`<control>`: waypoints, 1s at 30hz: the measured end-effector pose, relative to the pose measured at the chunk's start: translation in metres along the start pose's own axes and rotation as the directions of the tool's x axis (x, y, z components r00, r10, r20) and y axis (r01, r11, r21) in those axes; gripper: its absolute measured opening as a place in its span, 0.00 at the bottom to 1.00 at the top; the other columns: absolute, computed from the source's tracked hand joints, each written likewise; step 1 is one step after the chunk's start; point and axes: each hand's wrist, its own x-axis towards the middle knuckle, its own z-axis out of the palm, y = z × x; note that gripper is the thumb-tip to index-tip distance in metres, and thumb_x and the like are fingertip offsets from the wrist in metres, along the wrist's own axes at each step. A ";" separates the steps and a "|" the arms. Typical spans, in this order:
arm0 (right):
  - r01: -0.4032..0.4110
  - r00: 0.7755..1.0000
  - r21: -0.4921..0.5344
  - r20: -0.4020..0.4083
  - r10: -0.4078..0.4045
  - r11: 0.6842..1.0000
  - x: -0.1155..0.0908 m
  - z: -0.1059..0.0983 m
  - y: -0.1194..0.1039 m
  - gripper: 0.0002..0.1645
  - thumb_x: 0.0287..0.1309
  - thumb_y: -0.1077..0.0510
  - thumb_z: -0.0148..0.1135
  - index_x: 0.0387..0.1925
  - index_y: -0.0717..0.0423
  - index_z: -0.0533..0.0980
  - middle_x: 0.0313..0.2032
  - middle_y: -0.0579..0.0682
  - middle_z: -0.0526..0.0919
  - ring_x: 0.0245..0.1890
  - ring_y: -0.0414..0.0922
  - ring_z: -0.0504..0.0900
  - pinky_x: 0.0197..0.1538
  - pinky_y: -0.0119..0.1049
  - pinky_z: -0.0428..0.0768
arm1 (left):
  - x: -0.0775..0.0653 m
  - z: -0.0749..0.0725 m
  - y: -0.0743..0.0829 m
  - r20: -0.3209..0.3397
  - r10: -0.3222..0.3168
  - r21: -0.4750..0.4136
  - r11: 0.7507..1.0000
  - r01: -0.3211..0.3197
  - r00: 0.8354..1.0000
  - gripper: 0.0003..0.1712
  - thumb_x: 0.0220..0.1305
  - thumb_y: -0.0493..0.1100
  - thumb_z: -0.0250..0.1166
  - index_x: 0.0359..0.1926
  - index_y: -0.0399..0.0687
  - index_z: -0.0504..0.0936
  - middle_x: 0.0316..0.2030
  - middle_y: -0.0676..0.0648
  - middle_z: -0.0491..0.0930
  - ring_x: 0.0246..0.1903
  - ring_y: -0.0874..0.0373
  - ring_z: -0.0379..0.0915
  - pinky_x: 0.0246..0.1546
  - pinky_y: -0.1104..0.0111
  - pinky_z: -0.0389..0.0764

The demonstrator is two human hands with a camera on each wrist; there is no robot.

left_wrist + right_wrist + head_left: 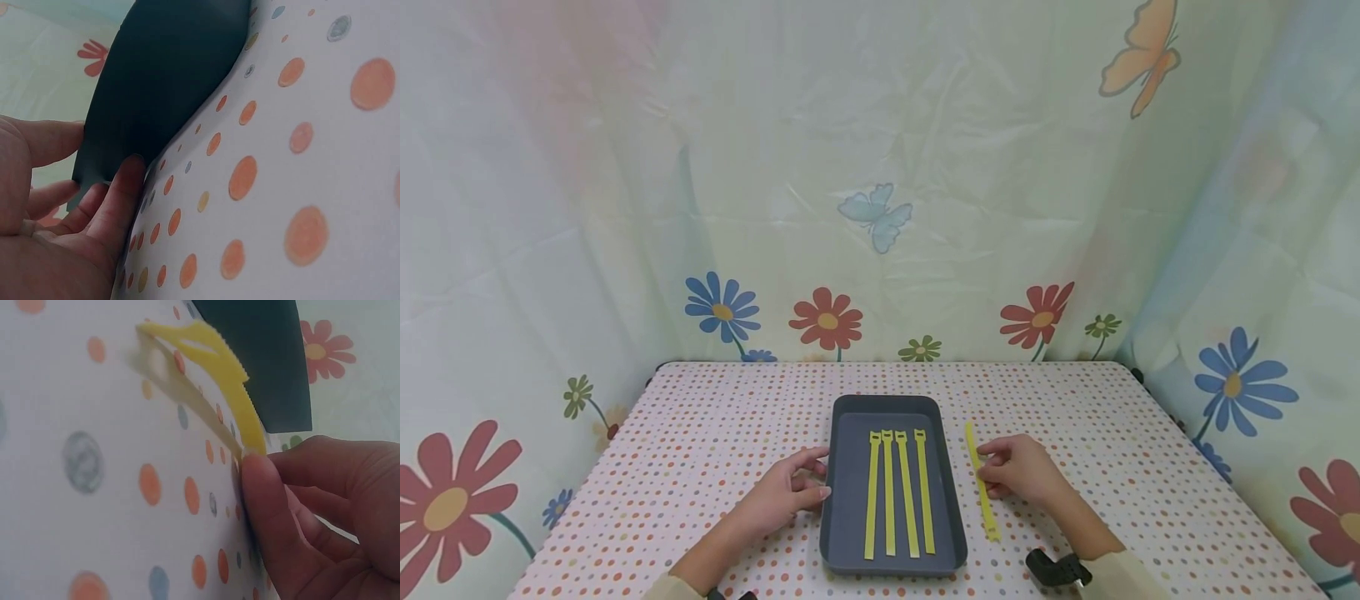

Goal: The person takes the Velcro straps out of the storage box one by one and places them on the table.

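My right hand point(1022, 473) pinches a yellow hook-and-loop cable tie point(980, 487) by its middle, just right of the tray. In the right wrist view the slotted head of this cable tie point(206, 347) arches above the tablecloth, and the thumb and index finger meet on the strap. My left hand point(781, 492) rests at the tray's left side, fingertips against the outer wall of the dark grey tray point(162, 69). Inside the tray point(846, 500) several yellow cable ties point(904, 492) lie lengthwise in a row, heads toward the far end.
A white tablecloth with coloured dots point(715, 442) covers the table. Behind and at both sides hangs a curtain point(880, 117) printed with flowers and butterflies. Black wrist-camera mounts point(1058, 569) show at the near edge.
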 end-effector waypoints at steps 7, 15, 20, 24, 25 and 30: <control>-0.030 1.000 -0.044 -0.004 0.030 0.999 -0.002 0.001 -0.005 0.24 0.54 0.69 0.71 0.55 0.69 0.80 0.27 0.53 0.83 0.20 0.44 0.85 0.27 0.38 0.85 | -0.001 0.000 0.001 -0.001 0.001 0.003 1.000 -0.001 1.000 0.39 0.68 0.40 0.67 0.76 0.38 0.63 0.58 0.39 0.74 0.37 0.58 0.82 0.19 0.72 0.67; -0.039 0.999 -0.049 -0.006 0.039 0.998 0.000 0.001 -0.002 0.24 0.54 0.68 0.72 0.54 0.68 0.80 0.26 0.53 0.83 0.20 0.44 0.85 0.26 0.39 0.85 | 0.001 -0.001 0.000 -0.007 -0.018 0.012 1.000 0.018 1.000 0.38 0.68 0.40 0.67 0.75 0.41 0.65 0.57 0.40 0.74 0.38 0.59 0.83 0.21 0.73 0.69; -0.035 0.999 -0.060 -0.005 0.035 0.998 -0.001 0.001 -0.002 0.24 0.54 0.68 0.72 0.54 0.67 0.80 0.24 0.52 0.82 0.19 0.44 0.83 0.25 0.39 0.84 | 0.001 0.000 0.000 -0.007 -0.012 0.022 1.000 0.012 1.000 0.38 0.68 0.40 0.67 0.75 0.40 0.64 0.57 0.40 0.74 0.38 0.60 0.83 0.21 0.73 0.69; -0.023 1.000 -0.066 -0.007 0.023 0.998 -0.001 0.001 -0.002 0.23 0.54 0.67 0.71 0.53 0.67 0.81 0.22 0.52 0.82 0.18 0.43 0.82 0.24 0.38 0.83 | 0.001 -0.001 0.000 -0.004 -0.011 0.031 0.999 0.011 1.000 0.38 0.68 0.41 0.67 0.75 0.41 0.65 0.57 0.40 0.74 0.38 0.60 0.82 0.21 0.72 0.69; -0.021 1.000 -0.066 -0.008 0.021 0.998 -0.001 0.001 -0.002 0.23 0.54 0.67 0.71 0.53 0.67 0.81 0.22 0.51 0.82 0.18 0.43 0.82 0.24 0.38 0.83 | 0.002 -0.001 0.000 -0.003 -0.011 0.034 0.999 0.011 1.000 0.37 0.69 0.41 0.67 0.75 0.41 0.65 0.57 0.40 0.74 0.38 0.60 0.81 0.21 0.72 0.69; -0.013 1.000 -0.077 -0.018 0.012 0.997 -0.002 -0.001 -0.002 0.23 0.55 0.67 0.71 0.54 0.68 0.80 0.23 0.51 0.83 0.19 0.43 0.82 0.24 0.38 0.83 | 0.001 -0.001 0.001 -0.002 -0.013 0.034 0.999 0.013 1.000 0.37 0.69 0.41 0.67 0.75 0.41 0.65 0.57 0.40 0.74 0.38 0.59 0.82 0.22 0.72 0.69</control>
